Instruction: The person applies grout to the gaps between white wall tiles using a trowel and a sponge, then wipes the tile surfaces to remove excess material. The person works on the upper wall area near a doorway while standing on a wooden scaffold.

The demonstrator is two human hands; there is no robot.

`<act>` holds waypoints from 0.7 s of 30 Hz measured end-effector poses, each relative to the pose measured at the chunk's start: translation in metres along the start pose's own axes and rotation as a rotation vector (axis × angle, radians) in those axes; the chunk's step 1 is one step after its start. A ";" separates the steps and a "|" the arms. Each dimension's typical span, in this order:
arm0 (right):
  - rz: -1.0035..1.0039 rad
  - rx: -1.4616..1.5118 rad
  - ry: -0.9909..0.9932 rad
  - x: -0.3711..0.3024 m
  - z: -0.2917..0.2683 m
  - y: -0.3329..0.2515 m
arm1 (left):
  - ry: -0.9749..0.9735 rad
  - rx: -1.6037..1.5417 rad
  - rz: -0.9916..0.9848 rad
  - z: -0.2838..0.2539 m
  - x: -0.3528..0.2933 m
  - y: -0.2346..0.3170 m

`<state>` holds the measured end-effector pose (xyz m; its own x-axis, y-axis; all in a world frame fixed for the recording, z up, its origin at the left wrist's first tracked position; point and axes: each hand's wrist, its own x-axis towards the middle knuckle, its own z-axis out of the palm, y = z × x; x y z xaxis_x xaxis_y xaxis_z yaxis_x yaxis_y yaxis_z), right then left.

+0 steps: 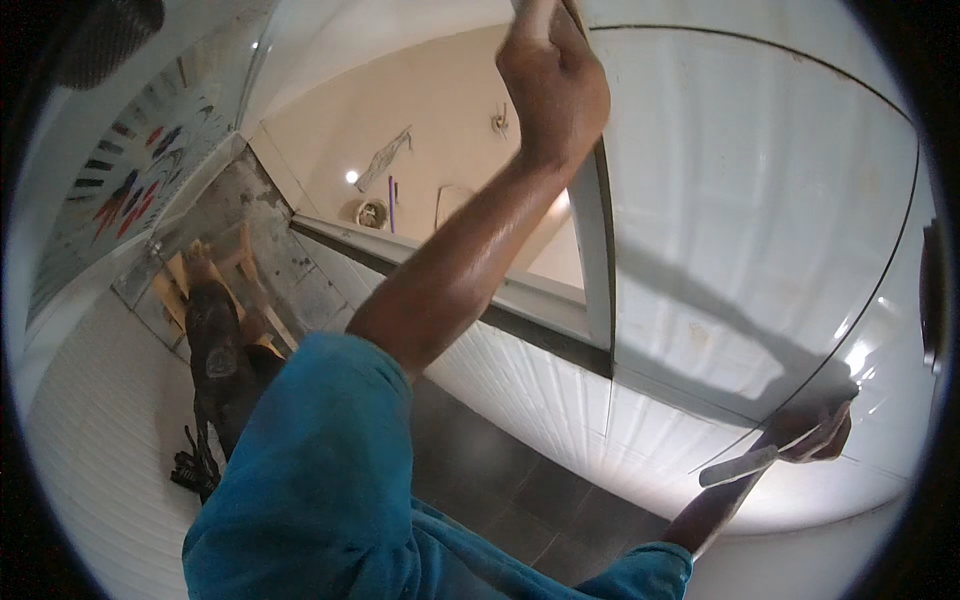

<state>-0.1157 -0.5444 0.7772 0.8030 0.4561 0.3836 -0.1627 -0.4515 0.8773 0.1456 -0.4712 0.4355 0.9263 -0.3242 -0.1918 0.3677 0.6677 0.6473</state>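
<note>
My left hand (555, 85) is raised at the top, against the edge of the white tiled wall (740, 150) beside an opening; its fingers are mostly hidden. At the lower right, my right hand (828, 432) is closed around a slim hand tool (738, 467) with a stained grey handle, which points back toward my forearm. Its working end is hidden, so I cannot tell its exact kind. The right hand is close to the glossy tiles, and dark shadows fall on them. A thin dark joint line (885, 270) curves down the tiles toward that hand.
Through the opening, a bucket-like round container (370, 213), a purple stick (391, 205) and crumpled plastic (385, 158) lie on a beige surface (440, 110). A bare foot (200, 265) rests on a wooden plank (172, 297) at left. Dark floor tiles (550, 500) lie below.
</note>
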 end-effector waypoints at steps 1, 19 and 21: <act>0.008 -0.004 -0.003 0.000 -0.001 0.001 | -0.007 -0.058 -0.007 0.000 -0.002 0.005; 0.122 0.062 -0.009 -0.028 -0.008 0.012 | -0.134 -0.081 0.165 -0.022 0.069 0.060; 0.114 0.067 -0.017 -0.026 -0.008 0.014 | -0.176 0.061 0.207 -0.036 0.115 0.065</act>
<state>-0.1440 -0.5568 0.7821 0.7910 0.3863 0.4745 -0.2152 -0.5503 0.8067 0.2792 -0.4411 0.4294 0.9510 -0.2997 0.0765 0.1616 0.6923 0.7032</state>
